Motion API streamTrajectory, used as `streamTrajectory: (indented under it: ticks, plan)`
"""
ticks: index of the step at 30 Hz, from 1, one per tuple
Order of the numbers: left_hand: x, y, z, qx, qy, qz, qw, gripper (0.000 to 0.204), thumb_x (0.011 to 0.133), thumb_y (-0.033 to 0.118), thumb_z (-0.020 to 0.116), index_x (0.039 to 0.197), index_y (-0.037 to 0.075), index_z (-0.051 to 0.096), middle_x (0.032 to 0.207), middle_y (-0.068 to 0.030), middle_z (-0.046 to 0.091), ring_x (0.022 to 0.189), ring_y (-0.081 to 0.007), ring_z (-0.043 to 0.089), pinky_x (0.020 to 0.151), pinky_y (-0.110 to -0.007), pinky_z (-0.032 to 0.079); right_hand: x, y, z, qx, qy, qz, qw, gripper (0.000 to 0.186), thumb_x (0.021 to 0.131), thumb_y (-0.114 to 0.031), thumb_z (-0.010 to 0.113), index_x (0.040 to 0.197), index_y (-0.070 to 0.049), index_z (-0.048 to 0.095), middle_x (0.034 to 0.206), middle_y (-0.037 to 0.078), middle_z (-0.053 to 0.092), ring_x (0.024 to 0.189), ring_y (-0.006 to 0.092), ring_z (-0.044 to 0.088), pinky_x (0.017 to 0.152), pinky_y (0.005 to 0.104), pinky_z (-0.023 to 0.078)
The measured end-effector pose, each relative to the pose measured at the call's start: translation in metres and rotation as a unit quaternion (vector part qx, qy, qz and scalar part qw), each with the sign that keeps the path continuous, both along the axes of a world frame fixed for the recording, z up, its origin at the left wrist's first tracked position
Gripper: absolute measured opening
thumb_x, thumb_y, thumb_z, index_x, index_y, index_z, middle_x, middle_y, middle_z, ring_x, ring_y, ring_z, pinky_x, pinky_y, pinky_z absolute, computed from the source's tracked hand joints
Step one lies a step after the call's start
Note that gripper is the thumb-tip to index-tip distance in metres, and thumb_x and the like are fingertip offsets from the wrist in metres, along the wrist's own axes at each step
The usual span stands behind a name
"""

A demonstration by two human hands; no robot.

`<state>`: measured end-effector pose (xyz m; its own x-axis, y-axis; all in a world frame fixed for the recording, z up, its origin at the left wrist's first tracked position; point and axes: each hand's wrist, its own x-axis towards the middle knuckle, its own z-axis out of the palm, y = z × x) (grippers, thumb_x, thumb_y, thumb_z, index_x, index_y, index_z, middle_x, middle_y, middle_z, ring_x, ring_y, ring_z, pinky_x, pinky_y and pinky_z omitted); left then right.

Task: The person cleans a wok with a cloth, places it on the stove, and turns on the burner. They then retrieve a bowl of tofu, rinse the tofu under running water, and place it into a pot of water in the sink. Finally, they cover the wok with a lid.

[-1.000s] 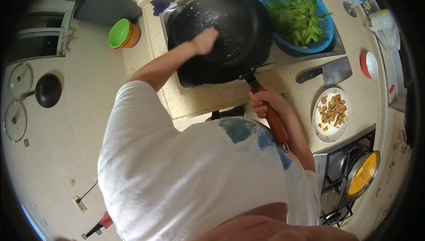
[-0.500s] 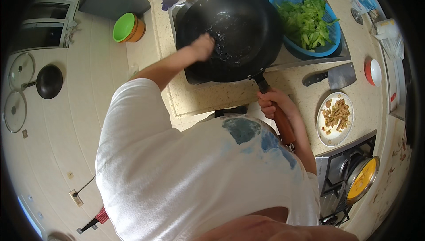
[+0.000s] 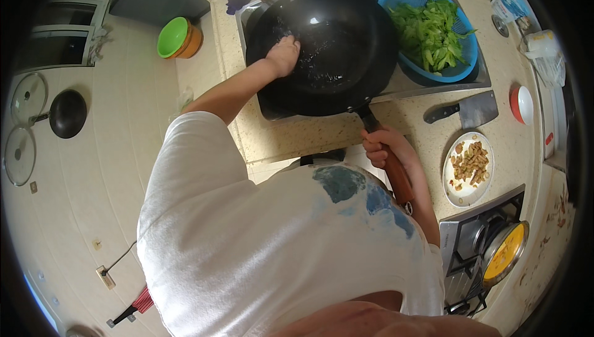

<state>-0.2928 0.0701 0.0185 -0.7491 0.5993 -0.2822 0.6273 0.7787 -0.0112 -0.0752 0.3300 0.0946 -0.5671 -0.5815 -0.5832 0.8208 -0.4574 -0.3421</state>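
My left hand (image 3: 283,55) is inside the large black wok (image 3: 346,46) at its left side, fingers curled down against the wet surface; what they hold, if anything, is hidden. My right hand (image 3: 387,145) grips the wooden wok handle (image 3: 397,176) below the pan. Water glistens in the wok, which sits over the steel sink (image 3: 433,89). A blue colander (image 3: 461,64) of chopped leafy greens stands just right of it.
On the right counter are a cleaver (image 3: 476,108), a red-and-white bowl (image 3: 521,103) and a plate (image 3: 468,198) of cooked pieces. A gas stove (image 3: 458,244) holds a pan (image 3: 504,250) of yellow food. Green and orange bowls (image 3: 174,38) stand left.
My left hand has shifted within the wok, lower about half a second ago and higher again now. My right hand keeps hold of the handle; the whole view has shifted slightly.
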Motion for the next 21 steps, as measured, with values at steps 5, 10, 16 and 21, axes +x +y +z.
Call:
streamTrajectory:
  ticks: [5, 10, 16, 21]
  plan:
    - [0.038, 0.012, -0.011, -0.025, -0.206, -0.096, 0.973, 0.047, 0.071, 0.013, 0.061, 0.109, -0.01, 0.048, 0.113, -0.0275, 0.05, 0.105, -0.0388, 0.05, 0.093, -0.039, 0.043, 0.001, 0.004, 0.0, 0.007, 0.002, 0.013, 1.0, 0.011, 0.083, -0.013, 0.055, 0.083, -0.009, 0.044, 0.06, -0.004, 0.041, 0.044, 0.0043, 0.039, 0.04, 0.0197, 0.03]
    - [0.018, 0.012, 0.001, -0.021, -0.026, 0.043, 0.999, 0.05, 0.071, 0.017, 0.065, 0.112, -0.008, 0.048, 0.115, -0.0258, 0.049, 0.111, -0.0385, 0.047, 0.095, -0.039, 0.041, -0.001, 0.007, -0.003, -0.008, -0.008, 0.0, 1.0, 0.012, 0.082, -0.012, 0.055, 0.087, -0.008, 0.045, 0.06, -0.003, 0.042, 0.045, 0.004, 0.039, 0.04, 0.0198, 0.031]
    - [0.047, 0.055, -0.013, 0.145, -0.131, -0.029, 0.98, 0.04, 0.071, 0.006, 0.063, 0.107, -0.006, 0.049, 0.111, -0.0227, 0.049, 0.105, -0.0378, 0.046, 0.093, -0.037, 0.04, -0.004, 0.007, -0.005, -0.017, -0.01, 0.013, 1.0, 0.01, 0.083, -0.012, 0.054, 0.086, -0.008, 0.046, 0.06, -0.004, 0.041, 0.045, 0.0037, 0.039, 0.039, 0.0191, 0.03]
    - [0.019, 0.06, -0.022, 0.253, -0.023, -0.072, 0.965, 0.039, 0.069, -0.001, 0.061, 0.107, 0.001, 0.051, 0.109, -0.0182, 0.047, 0.106, -0.0368, 0.045, 0.092, -0.04, 0.041, -0.007, 0.005, -0.003, -0.016, -0.009, 0.005, 1.0, 0.009, 0.083, -0.012, 0.053, 0.084, -0.009, 0.045, 0.059, -0.004, 0.04, 0.045, 0.0036, 0.038, 0.039, 0.0187, 0.03]
